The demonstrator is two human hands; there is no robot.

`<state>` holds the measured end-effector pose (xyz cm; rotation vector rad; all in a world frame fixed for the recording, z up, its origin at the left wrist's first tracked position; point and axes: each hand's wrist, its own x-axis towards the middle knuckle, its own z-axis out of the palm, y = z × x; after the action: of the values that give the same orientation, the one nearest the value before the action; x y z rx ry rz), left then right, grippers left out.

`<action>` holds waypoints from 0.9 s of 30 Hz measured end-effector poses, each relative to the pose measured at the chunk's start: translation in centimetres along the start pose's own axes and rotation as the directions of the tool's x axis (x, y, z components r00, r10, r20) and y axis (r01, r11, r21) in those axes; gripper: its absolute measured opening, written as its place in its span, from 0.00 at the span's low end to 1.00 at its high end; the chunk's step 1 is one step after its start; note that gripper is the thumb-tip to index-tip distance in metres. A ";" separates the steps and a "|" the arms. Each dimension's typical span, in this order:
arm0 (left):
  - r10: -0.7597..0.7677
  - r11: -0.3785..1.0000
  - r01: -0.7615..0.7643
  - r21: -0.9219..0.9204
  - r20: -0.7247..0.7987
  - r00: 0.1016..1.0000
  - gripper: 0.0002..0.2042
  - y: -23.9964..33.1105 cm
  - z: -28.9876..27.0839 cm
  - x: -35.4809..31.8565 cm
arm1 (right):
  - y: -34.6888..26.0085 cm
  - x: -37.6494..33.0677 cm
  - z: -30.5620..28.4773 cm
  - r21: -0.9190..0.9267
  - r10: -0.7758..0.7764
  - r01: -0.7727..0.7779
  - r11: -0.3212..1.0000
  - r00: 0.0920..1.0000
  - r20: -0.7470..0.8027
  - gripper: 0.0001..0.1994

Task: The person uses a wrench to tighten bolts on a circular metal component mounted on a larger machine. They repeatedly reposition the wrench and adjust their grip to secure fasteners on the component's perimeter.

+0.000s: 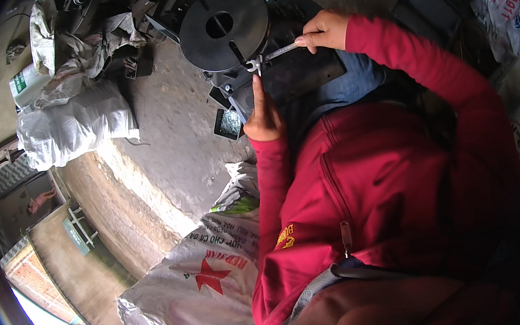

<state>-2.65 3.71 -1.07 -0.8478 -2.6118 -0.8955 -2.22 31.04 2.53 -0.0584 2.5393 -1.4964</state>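
Note:
My right hand (325, 30) grips the shank of a steel open-end wrench (282, 50) between thumb and fingers. The wrench's jaw lies near the front edge of a round black metal disc (193, 44), which has a centre hole and slots. My left hand (262, 118) comes up from below with one finger stretched to the jaw. A small bright metal piece (260, 66) shows at that fingertip; its kind is unclear. The other fingers of the left hand are mostly hidden. Beneath the wrench lies a flat black metal part (305, 80), close to my legs.
A small black tray (219, 130) of shiny small parts sits on the concrete floor (167, 118), left of my left hand. White sacks (77, 123) stand at far left. A large printed sack (180, 302) rests beside my left arm; more sacks (507, 8) line the right.

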 end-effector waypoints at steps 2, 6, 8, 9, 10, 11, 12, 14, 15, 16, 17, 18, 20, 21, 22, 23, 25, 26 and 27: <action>0.061 0.991 -0.067 -0.112 -0.062 0.996 0.24 2.0 -1.5 1.1 | -0.3 0.1 -0.4 -0.082 0.009 -0.009 0.997 1.000 -0.007 0.22; 0.273 0.887 -0.329 -0.323 -0.206 0.940 0.23 3.0 -7.2 1.2 | 1.0 0.0 -0.4 -0.061 -0.011 0.007 0.998 0.998 -0.058 0.21; 0.201 0.947 -0.231 -0.222 -0.152 0.968 0.23 1.7 -3.9 0.7 | 0.5 0.1 0.0 -0.026 0.009 -0.010 1.000 0.999 -0.042 0.20; 0.165 0.968 -0.184 -0.170 -0.118 0.979 0.23 1.0 -2.2 0.6 | 0.3 -0.1 0.0 -0.034 0.008 -0.008 0.999 1.000 -0.021 0.20; 0.058 0.990 -0.063 -0.124 -0.044 0.997 0.23 1.4 -1.6 0.6 | 0.0 -0.2 -0.3 -0.053 0.002 -0.002 0.999 1.000 -0.010 0.20; -0.054 0.996 0.056 -0.069 0.025 0.998 0.23 1.6 -1.3 0.7 | -0.2 -0.3 -0.6 -0.073 -0.004 0.004 0.997 1.000 0.002 0.20; -0.023 0.989 0.017 -0.145 -0.044 0.999 0.23 1.8 -1.5 0.9 | -0.1 0.0 -0.5 -0.038 0.035 -0.034 0.999 0.999 0.015 0.20; -0.016 0.961 -0.006 -0.278 -0.075 0.997 0.22 4.0 -4.7 1.4 | 0.9 -0.5 -0.4 -0.063 0.051 -0.052 0.997 0.999 -0.013 0.22; 0.110 0.934 -0.194 -0.300 -0.275 0.955 0.22 4.2 -4.5 1.6 | 1.4 -0.2 -0.8 -0.084 0.042 -0.044 0.995 0.999 -0.031 0.22; 0.221 0.884 -0.374 -0.279 -0.457 0.862 0.22 4.4 -4.4 1.7 | 1.6 -0.1 -0.6 -0.115 0.059 -0.060 0.992 0.998 -0.011 0.22; 0.259 0.888 -0.394 -0.238 -0.449 0.855 0.22 4.1 -4.0 1.6 | 1.5 -0.1 -0.6 -0.101 0.053 -0.054 0.993 0.999 -0.008 0.22; 0.297 0.889 -0.413 -0.197 -0.439 0.848 0.22 3.8 -3.7 1.6 | 1.3 0.1 -0.6 -0.087 0.048 -0.048 0.995 0.999 -0.006 0.22; 0.169 0.981 -0.178 -0.076 -0.109 0.979 0.22 1.8 -1.3 0.5 | 0.9 0.1 -0.6 -0.069 0.047 -0.046 0.997 0.999 0.007 0.22; 0.075 0.997 -0.075 0.005 0.022 0.997 0.22 1.2 -0.3 0.1 | 0.9 0.1 -0.3 -0.062 0.050 -0.048 0.997 0.999 0.019 0.21; 0.039 0.997 -0.037 -0.070 0.032 0.999 0.23 1.5 -0.7 0.1 | 1.0 0.2 -0.4 -0.062 0.059 -0.058 0.996 0.998 0.020 0.21; 0.089 0.989 -0.090 -0.121 -0.014 0.996 0.24 2.3 -1.7 0.3 | 1.2 -0.1 -0.3 -0.052 0.072 -0.071 0.996 0.997 0.012 0.21; 0.190 0.956 -0.213 -0.203 -0.129 0.973 0.24 4.0 -4.3 2.2 | 1.1 -0.4 -0.8 -0.037 0.081 -0.082 0.996 0.997 -0.014 0.21; 0.295 0.921 -0.339 -0.192 -0.228 0.928 0.23 4.5 -5.6 2.3 | 1.1 -0.4 -0.8 -0.029 0.058 -0.059 0.998 0.998 -0.024 0.21; 0.352 0.860 -0.444 -0.251 -0.338 0.873 0.22 4.2 -6.2 1.8 | 1.1 -0.4 -0.7 -0.022 0.037 -0.037 0.999 0.999 -0.035 0.22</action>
<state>-1.27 3.32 6.44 -1.1949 -1.9652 -1.2275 -1.93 32.21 1.99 0.0112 2.5701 -1.4671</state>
